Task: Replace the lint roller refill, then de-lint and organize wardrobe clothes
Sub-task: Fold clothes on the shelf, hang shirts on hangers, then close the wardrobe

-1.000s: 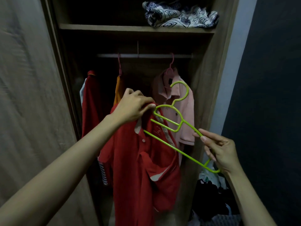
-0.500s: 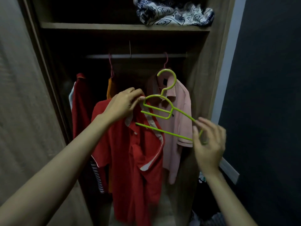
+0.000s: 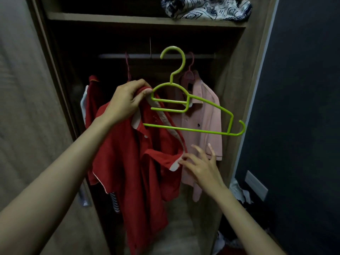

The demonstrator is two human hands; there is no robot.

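While gripping, left hand (image 3: 127, 100) raised.

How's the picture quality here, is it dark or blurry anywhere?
Head view: dim overall, wardrobe interior nearly black; green hanger and red shirt read clearly; right hand fingers motion-blurred; door at left smeared; wide-angle bends the edges.

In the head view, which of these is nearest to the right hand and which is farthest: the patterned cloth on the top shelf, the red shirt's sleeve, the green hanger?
1. Red shirt's sleeve: just left of the right hand, at its fingertips.
2. Green hanger: above the hand, its bottom bar nearest.
3. Patterned cloth: far above, on the top shelf.
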